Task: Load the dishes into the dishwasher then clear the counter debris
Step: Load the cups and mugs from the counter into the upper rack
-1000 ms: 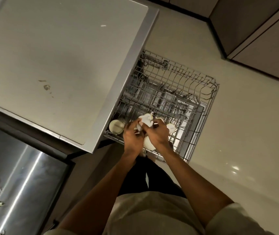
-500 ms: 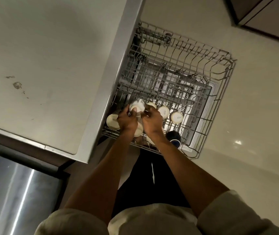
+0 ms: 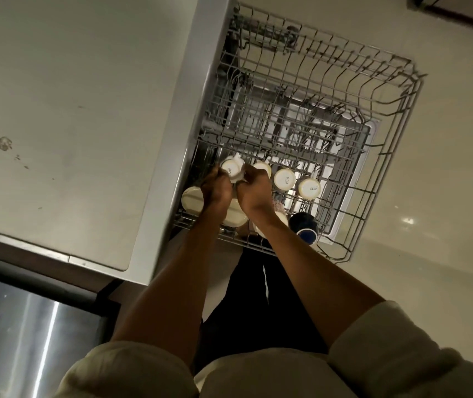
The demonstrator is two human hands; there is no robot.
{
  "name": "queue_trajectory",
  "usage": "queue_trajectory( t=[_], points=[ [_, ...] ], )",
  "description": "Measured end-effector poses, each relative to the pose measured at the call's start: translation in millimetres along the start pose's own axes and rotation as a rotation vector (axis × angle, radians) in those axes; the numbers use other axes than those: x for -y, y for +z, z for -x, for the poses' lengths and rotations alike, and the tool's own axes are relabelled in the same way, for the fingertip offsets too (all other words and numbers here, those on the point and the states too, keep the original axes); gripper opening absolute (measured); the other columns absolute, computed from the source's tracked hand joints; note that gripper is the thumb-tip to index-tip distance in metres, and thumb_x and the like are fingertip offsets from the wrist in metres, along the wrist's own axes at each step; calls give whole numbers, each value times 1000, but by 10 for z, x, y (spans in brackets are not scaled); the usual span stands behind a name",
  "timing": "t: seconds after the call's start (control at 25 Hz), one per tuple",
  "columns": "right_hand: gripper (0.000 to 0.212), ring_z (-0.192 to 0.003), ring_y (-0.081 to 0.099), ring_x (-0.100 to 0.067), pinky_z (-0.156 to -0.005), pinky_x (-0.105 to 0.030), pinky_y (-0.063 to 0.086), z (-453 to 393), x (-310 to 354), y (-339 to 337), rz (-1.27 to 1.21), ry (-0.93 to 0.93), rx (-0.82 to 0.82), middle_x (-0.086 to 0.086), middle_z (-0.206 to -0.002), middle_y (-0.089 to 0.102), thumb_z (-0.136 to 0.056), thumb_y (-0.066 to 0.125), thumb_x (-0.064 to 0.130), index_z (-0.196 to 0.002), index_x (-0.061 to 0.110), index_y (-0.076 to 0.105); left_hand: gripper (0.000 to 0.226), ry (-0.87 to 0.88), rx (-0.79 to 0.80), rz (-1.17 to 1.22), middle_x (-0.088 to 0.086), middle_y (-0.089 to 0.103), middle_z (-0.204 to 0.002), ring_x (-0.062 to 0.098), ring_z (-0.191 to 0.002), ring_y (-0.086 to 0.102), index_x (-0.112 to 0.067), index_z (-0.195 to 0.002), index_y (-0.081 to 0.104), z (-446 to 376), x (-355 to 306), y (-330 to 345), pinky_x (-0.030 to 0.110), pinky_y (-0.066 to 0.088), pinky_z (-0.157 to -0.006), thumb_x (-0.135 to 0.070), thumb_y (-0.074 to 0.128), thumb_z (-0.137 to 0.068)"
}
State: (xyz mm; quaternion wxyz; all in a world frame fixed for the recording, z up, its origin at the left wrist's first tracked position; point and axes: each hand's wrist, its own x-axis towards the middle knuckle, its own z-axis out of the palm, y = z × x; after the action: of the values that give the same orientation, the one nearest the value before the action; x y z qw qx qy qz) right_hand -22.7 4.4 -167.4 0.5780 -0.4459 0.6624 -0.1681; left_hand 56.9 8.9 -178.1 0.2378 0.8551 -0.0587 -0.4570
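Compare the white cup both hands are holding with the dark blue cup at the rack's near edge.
The white cup is pale, its base bearing printed lettering; the dark blue cup is dark, no lettering visible. The white cup is gripped by the left hand and right hand; the blue cup stands untouched. The white cup sits nearer the counter, the blue one farther right. Both are in the dishwasher rack.

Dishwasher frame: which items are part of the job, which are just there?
Job:
- left hand and right hand, both holding the small white ceramic cup
- grey wire dishwasher rack
- two upturned white cups
- dark blue mug
- brown debris smudge on the pale grey countertop

Just there:
- steel sink
- glossy floor
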Motion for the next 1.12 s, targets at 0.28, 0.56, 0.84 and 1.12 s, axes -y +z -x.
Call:
queue_trajectory(
  t=[0.28,0.56,0.84,1.12],
  points=[
    [58,-99,66,-27,-84,-41,57,-257,-333,220,119,-42,-68,-12,-102,70,-65,45,40,-110,14,72,23,-46,-30,125,6,64,-102,19,-91,58,-8,-114,69,-107,-5,17,26,44,-65,-12,53,-98],
    [51,-95,67,-27,-82,-39,57,-291,-136,216,112,-18,-146,-10,-99,69,-65,46,39,-98,12,73,25,18,-5,307,11,68,-111,18,-99,60,-6,-114,70,-63,-18,79,23,50,-71,0,54,-95],
    [50,-91,68,-27,-79,-35,58,-280,-113,192,151,26,-77,-14,-98,70,-65,48,31,-101,6,72,32,-77,108,202,14,66,-108,31,-108,64,0,-118,67,-181,7,52,40,52,-88,-16,54,-94],
    [22,-85,69,-28,-67,-29,51,-303,-78,135,109,86,-52,-19,-95,72,-82,64,9,-99,-1,73,56,-125,325,82,14,69,-115,31,-108,64,-15,-109,69,-750,377,250,49,51,-99,-46,45,-69]
  ],
)
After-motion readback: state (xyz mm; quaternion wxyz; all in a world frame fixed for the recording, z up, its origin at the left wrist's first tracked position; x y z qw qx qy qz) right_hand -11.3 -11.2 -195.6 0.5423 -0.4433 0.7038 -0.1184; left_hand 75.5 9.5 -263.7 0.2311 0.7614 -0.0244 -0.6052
